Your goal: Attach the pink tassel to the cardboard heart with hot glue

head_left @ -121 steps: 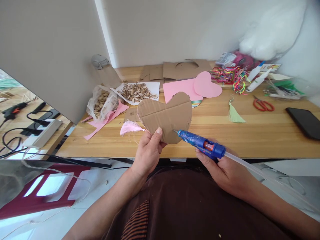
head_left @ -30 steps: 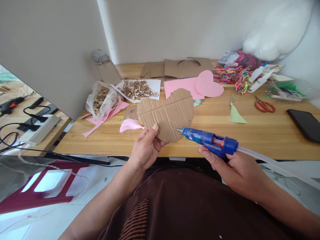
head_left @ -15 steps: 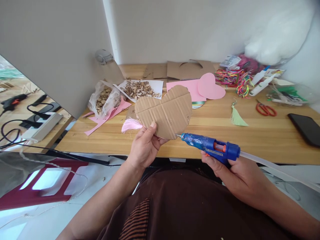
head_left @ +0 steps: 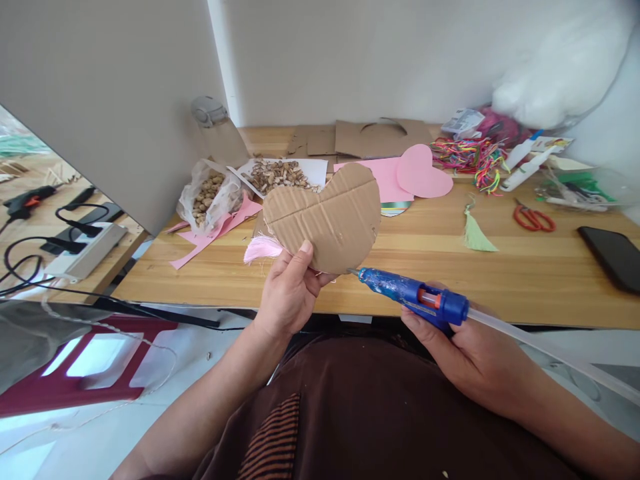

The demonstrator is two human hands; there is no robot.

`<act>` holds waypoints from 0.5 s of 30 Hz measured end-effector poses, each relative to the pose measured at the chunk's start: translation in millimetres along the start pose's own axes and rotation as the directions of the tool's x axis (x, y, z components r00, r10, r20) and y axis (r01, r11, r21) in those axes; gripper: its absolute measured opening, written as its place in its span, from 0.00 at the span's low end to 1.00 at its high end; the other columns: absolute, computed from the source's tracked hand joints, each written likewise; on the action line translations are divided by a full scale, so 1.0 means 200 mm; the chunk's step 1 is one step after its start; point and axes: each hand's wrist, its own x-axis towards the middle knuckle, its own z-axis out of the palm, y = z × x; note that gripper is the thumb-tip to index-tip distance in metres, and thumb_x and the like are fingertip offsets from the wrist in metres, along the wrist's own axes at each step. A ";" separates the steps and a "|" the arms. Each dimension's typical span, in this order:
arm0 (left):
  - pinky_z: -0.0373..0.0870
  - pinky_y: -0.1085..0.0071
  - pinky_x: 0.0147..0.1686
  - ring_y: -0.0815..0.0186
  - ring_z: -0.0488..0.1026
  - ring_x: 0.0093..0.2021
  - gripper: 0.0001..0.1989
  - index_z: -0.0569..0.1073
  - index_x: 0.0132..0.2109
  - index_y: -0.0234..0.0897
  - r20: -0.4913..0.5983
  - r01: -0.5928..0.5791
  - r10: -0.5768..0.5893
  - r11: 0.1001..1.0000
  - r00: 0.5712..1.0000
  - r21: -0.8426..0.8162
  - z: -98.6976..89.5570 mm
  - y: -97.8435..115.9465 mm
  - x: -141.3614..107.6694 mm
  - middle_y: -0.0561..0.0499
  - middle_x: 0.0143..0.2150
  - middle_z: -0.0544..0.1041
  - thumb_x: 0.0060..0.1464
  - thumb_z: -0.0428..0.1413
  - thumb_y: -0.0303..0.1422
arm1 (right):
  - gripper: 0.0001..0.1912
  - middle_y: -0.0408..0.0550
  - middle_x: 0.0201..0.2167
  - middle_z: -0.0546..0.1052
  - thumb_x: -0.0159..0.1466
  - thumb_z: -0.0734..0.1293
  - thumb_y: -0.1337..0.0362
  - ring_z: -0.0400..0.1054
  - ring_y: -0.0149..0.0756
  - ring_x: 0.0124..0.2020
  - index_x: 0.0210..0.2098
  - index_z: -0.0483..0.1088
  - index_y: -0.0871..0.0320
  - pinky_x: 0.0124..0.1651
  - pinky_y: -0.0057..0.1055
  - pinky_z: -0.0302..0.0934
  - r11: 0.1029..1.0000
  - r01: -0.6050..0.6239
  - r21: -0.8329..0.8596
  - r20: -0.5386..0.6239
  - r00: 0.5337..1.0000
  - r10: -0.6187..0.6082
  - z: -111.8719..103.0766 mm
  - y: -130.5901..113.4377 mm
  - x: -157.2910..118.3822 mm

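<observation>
Wooden tabletop [head_left: 425, 243] spreads beyond both hands. Above its near part, a brown cardboard heart [head_left: 330, 220] rises just past the left hand [head_left: 289, 292], which pinches its lower left edge, thumb on the face. Right of that hand, a blue glue gun [head_left: 400, 288] sits in the right hand [head_left: 460, 343], curled round its handle. Well beyond both hands lies a pink paper heart [head_left: 423, 173]. Just left of the left hand's grip shows a pink tassel [head_left: 261, 249]. Between the hands, the gun's nozzle [head_left: 354, 272] points at the cardboard's bottom tip; I cannot tell whether they touch.

No readable text; markings on glue gun [head_left: 413, 293], white packet [head_left: 462, 122] too small.
</observation>
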 end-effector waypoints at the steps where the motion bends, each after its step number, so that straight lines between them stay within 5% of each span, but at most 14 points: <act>1: 0.80 0.53 0.54 0.54 0.79 0.56 0.22 0.72 0.58 0.40 0.001 -0.010 0.010 1.000 1.000 -0.001 0.00 0.00 0.00 0.44 0.57 0.80 0.60 0.64 0.38 | 0.13 0.55 0.43 0.83 0.72 0.63 0.56 0.79 0.51 0.42 0.47 0.74 0.56 0.44 0.46 0.73 1.000 0.021 -0.007 -0.004 1.000 -0.021 0.00 -0.01 0.01; 7: 0.80 0.53 0.54 0.54 0.79 0.56 0.21 0.72 0.58 0.41 -0.002 -0.020 0.021 1.000 1.000 0.011 0.01 0.00 -0.01 0.45 0.58 0.79 0.60 0.64 0.39 | 0.07 0.49 0.34 0.82 0.72 0.63 0.59 0.78 0.43 0.32 0.44 0.70 0.54 0.30 0.34 0.69 0.998 0.055 0.002 0.000 0.998 -0.055 -0.01 -0.03 0.02; 15: 0.80 0.54 0.54 0.55 0.77 0.58 0.20 0.73 0.58 0.42 -0.010 -0.034 0.034 0.999 0.999 0.006 -0.01 -0.02 0.00 0.46 0.61 0.78 0.60 0.64 0.38 | 0.06 0.47 0.33 0.81 0.72 0.63 0.59 0.77 0.41 0.31 0.43 0.68 0.53 0.31 0.33 0.69 0.998 0.067 -0.007 0.000 0.998 -0.067 0.00 -0.02 0.01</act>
